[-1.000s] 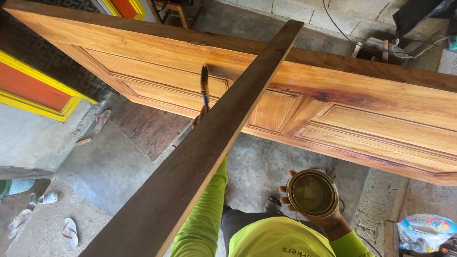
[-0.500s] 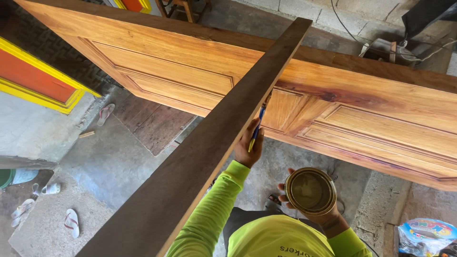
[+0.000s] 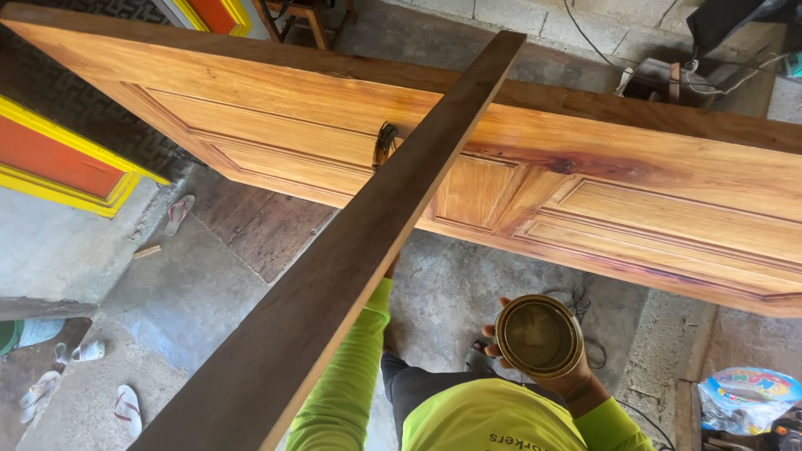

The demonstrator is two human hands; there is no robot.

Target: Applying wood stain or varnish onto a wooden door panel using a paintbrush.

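Observation:
A long varnished wooden door (image 3: 618,167) lies flat across the view. A dark wooden plank (image 3: 351,250) runs diagonally over it, close to the camera. My left arm in a lime sleeve (image 3: 355,359) reaches up under the plank, and my left hand (image 3: 390,269) is almost hidden behind it. The dark bristles of the paintbrush (image 3: 384,144) it holds show at the plank's left edge, against the door panel. My right hand (image 3: 576,386) grips an open round metal can (image 3: 539,336) from below, held under the door's near edge.
Concrete floor lies below, with sandals (image 3: 125,409) and a flip-flop (image 3: 177,213) at the left. A yellow-framed orange panel (image 3: 58,159) leans at the left. A colourful plastic bag (image 3: 739,397) sits at the bottom right, with cables and a dark object at the top right.
The brush was left of the plank on the door, then swung right toward the can with my hand visible. Now it is back on the door at the plank's left edge.

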